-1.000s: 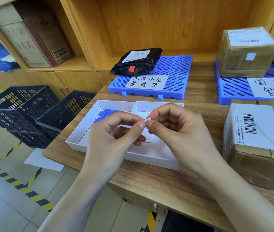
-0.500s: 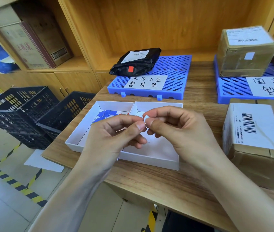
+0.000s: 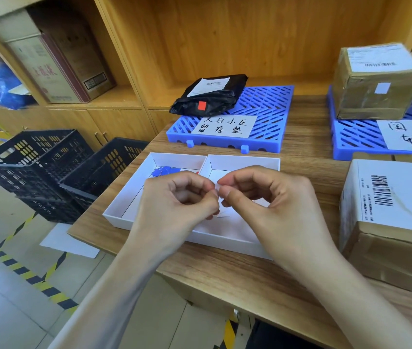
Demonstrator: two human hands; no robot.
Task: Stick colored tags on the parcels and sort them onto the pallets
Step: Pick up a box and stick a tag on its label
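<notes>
Both hands meet above the white two-part tray (image 3: 134, 187). My left hand (image 3: 174, 210) and my right hand (image 3: 270, 205) pinch one small white tag (image 3: 217, 186) between thumbs and forefingers. Blue tags (image 3: 166, 170) lie in the tray's left compartment. A black bag parcel (image 3: 210, 95) with a red tag sits on the left blue pallet (image 3: 263, 117). A cardboard parcel (image 3: 376, 84) bearing a pale tag stands on the right blue pallet (image 3: 351, 139). Another cardboard parcel (image 3: 391, 217) with a barcode label rests on the table at right.
The wooden table (image 3: 237, 273) ends at a front edge just below my wrists. Two black crates (image 3: 48, 170) stand on the floor at left. Wooden shelving holds a carton (image 3: 48, 66) and a blue bag (image 3: 3, 86). Yellow-black tape marks the floor.
My hands stayed pinched together over the tray, with the fingers shifting slightly around the small white tag. Nothing else has moved.
</notes>
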